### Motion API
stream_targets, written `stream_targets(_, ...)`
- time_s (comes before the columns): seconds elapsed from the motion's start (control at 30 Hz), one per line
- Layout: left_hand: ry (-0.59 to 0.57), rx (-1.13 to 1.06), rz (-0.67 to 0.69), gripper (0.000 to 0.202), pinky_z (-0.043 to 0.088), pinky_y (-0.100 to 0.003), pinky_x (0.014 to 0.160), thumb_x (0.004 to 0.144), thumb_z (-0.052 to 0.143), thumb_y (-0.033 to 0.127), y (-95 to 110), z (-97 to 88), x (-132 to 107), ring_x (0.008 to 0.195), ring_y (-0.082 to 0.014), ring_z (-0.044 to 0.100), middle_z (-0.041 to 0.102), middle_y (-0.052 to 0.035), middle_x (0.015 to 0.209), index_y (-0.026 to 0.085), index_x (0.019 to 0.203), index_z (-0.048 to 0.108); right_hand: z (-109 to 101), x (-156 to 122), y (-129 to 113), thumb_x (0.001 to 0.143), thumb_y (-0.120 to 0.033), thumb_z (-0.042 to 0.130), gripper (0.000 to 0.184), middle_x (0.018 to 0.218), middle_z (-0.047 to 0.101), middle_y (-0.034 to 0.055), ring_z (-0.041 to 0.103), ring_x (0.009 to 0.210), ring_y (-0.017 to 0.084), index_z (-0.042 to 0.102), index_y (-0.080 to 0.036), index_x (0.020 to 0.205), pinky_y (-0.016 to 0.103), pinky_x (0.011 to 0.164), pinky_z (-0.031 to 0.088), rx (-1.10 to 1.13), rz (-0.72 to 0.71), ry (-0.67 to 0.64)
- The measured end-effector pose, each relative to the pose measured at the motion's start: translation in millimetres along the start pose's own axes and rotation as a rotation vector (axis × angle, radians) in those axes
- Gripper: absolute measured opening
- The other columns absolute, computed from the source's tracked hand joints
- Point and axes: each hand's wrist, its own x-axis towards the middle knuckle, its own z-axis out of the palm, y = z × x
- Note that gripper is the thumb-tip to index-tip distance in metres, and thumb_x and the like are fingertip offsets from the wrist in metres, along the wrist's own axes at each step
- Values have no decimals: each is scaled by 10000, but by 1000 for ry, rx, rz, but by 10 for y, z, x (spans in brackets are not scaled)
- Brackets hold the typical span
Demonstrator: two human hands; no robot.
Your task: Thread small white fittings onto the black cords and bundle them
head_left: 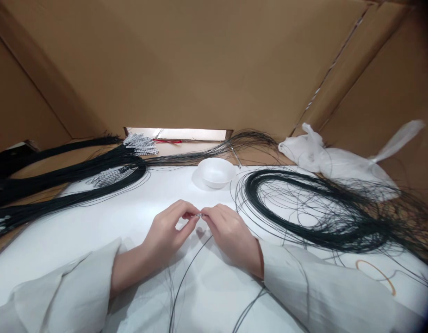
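My left hand (pixel 168 231) and my right hand (pixel 229 233) meet fingertip to fingertip over the white table sheet (pixel 106 217). Both are closed in a pinch on a tiny silvery piece (pixel 199 215) between them. A thin black cord (pixel 186 273) runs from that spot down toward me. Both forearms wear white sleeves. A small white bowl (pixel 216 172) stands just beyond my hands; what it holds is hidden.
A big loose coil of black cords (pixel 304 208) lies at the right. Bundled black cords with silvery ends (pixel 141 144) stretch across the left. Crumpled clear plastic bags (pixel 325 155) sit back right. An orange rubber band (pixel 376 273) lies near right. Cardboard walls (pixel 200 64) enclose the table.
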Motion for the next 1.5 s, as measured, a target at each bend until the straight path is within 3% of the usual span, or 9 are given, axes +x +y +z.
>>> stream_targets(0.4,4,-15,5,66,436,-239,660,816,500,174,23,-21,13,709,-132,556,609,-1,777,204,836,556,-34,19,-29,917,-189,330,246,737,565,58,494,715,166,566,-136,873,295,659,382,9,24,23)
stream_targets(0.7,48,-10,2,78,425,-253,677,817,481,174,32,-32,1,733,-147,548,604,-11,792,205,832,551,-24,47,-26,873,-203,450,120,811,618,58,540,763,170,557,-155,897,300,709,406,132,117,80)
stream_targets(1.03,-34,15,19,108,423,-251,717,821,504,210,-79,-2,42,799,-156,558,610,-16,869,212,921,544,-35,56,20,890,-192,418,162,777,617,42,530,756,162,576,-165,866,295,714,371,83,112,15)
stream_targets(1.17,-61,-9,39,95,430,-247,702,834,479,172,-87,8,19,780,-151,571,622,-15,835,207,866,562,-28,51,7,888,-197,421,165,774,625,40,527,752,167,580,-166,857,303,725,369,77,122,-17)
stream_targets(1.27,-14,3,21,84,428,-240,680,833,483,162,-84,-11,21,752,-144,567,612,-13,801,198,840,558,-18,54,-1,859,-254,489,156,847,626,51,529,803,183,562,-155,956,316,764,375,95,186,10)
stream_targets(1.37,73,29,-33,77,423,-241,665,842,475,182,-101,-70,51,741,-144,560,601,-11,795,197,832,550,-8,66,23,811,-288,560,285,911,617,66,518,861,208,523,-141,1053,336,793,379,90,251,38)
stream_targets(1.5,142,40,-88,91,424,-248,662,853,465,218,-187,-153,78,758,-150,550,589,-16,809,190,850,552,-6,83,88,859,-235,470,141,845,616,52,521,831,199,556,-161,943,327,774,385,83,307,25)
